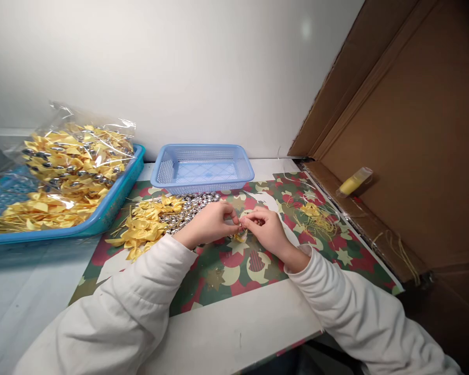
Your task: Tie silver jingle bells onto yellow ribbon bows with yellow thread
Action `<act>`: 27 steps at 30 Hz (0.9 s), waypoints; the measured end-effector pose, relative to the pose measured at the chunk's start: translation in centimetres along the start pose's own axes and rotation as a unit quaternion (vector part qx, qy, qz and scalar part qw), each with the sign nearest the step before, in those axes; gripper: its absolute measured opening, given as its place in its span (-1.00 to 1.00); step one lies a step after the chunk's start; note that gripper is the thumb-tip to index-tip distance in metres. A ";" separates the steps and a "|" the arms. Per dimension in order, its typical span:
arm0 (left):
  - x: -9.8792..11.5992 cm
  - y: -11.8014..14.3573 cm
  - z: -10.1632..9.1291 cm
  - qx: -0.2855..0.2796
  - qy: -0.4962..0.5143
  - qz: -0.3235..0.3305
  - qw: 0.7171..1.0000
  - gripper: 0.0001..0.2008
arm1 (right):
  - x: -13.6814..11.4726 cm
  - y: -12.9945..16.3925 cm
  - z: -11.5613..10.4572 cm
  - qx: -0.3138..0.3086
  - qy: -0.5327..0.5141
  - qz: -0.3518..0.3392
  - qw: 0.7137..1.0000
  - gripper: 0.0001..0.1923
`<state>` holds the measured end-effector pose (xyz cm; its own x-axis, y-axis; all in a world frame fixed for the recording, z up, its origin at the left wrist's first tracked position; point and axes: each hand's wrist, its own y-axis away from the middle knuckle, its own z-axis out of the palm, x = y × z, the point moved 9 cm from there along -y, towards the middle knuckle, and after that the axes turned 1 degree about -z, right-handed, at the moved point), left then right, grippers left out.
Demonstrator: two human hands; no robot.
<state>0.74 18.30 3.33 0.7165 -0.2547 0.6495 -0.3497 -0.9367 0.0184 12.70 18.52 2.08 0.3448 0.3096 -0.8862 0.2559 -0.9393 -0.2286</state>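
Note:
My left hand [214,223] and my right hand [266,229] meet over the middle of the patterned sheet, fingertips pinched close together. Between them is a small yellow ribbon flower [241,237], partly hidden by the fingers. Both hands are closed at this one piece; its finer parts are too small to make out. Left of my left hand lies a heap of yellow ribbon flowers [144,226]. Silver beads [185,211] are spread beside that heap, partly behind my left wrist.
A light blue basket [203,186] stands at the back. On the left, a larger blue basket [128,182] holds a clear bag [78,156] of yellow flowers with silver beads. Yellow cord scraps [320,224] lie at right, near a cardboard wall [406,130] and a yellow tube [355,182].

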 end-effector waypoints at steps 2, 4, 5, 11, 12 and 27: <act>-0.1 0.0 0.3 -0.009 0.003 0.002 1.000 -0.83 | 0.0 0.0 0.1 -0.002 0.002 0.002 1.000 -0.84; -0.1 -0.1 0.5 -0.014 0.008 0.005 1.000 -0.82 | 0.0 0.0 0.1 -0.003 0.004 0.003 1.000 -0.84; -0.1 -0.1 0.5 -0.014 0.008 0.004 1.000 -0.81 | 0.0 0.0 0.1 -0.002 0.004 0.002 1.000 -0.84; 0.1 -0.1 0.5 -0.019 -0.052 0.017 0.998 -0.79 | -0.2 0.0 -0.5 0.018 -0.005 -0.011 1.000 -0.81; 0.2 -0.1 0.5 -0.021 -0.064 0.023 0.997 -0.78 | -0.3 -0.1 -0.6 0.025 -0.007 -0.015 1.000 -0.80; 0.3 0.0 0.4 -0.033 -0.045 0.027 0.998 -0.83 | -0.8 -0.6 -3.2 0.093 -0.017 -0.052 0.994 -0.77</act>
<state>1.19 18.11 3.17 0.7461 -0.3270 0.5800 -0.4256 -0.9041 0.0378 15.15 19.29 4.19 0.2945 0.4043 -0.8659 0.1155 -0.9145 -0.3877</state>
